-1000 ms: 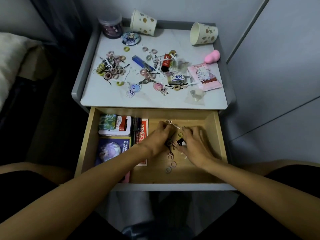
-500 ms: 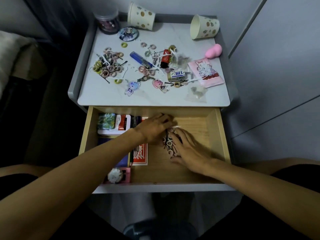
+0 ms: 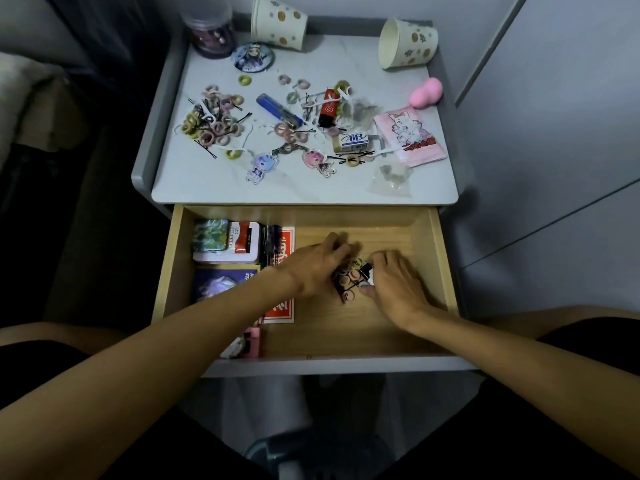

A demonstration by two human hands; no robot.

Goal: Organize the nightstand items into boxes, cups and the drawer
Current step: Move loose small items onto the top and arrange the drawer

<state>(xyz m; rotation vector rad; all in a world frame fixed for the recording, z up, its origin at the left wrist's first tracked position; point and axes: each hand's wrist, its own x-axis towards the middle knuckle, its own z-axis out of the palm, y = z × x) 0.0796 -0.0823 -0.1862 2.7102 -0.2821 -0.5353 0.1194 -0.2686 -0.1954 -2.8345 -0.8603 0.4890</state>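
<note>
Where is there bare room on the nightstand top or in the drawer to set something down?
Free: the top's front strip, below the keychains; the drawer floor at the front, right of the red pack. Crowded: the top's middle, with hair ties; the drawer's left, with boxes.

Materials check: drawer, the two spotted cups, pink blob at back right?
Drawer: light wood or wood-look board, matte, with faint grain on its floor. Left cup and right cup: paper, matte, with printed spots and a thin rolled rim. Pink blob: likely soft foam or silicone, matte, rounded, no glare; not certain.
</note>
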